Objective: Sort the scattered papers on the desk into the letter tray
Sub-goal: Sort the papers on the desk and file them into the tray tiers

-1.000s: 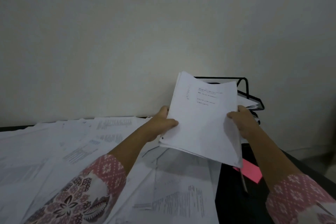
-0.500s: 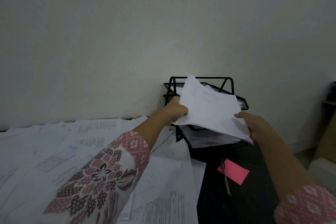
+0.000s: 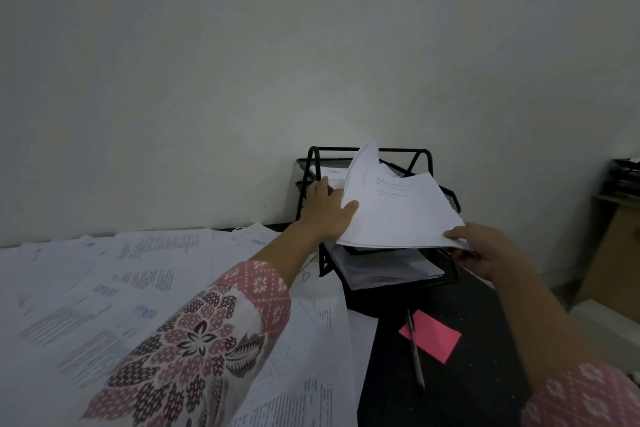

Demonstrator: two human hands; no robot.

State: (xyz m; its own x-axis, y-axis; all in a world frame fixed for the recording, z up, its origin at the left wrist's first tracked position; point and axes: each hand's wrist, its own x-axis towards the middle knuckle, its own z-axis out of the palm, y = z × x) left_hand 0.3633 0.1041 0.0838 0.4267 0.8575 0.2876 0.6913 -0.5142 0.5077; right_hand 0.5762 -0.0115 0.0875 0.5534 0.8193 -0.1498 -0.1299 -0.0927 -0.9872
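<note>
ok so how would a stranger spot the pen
Start at the black wire letter tray against the wall, then drop to the bare dark desk in front of it. The pen lies there across the left edge of a pink note, the only slim stick among flat papers.

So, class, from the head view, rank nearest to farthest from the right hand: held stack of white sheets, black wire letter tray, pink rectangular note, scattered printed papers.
1. stack of white sheets: pinched by the right hand.
2. black wire letter tray: just left of it.
3. pink rectangular note: on the dark desk, nearer the camera.
4. scattered printed papers: far left.
</note>
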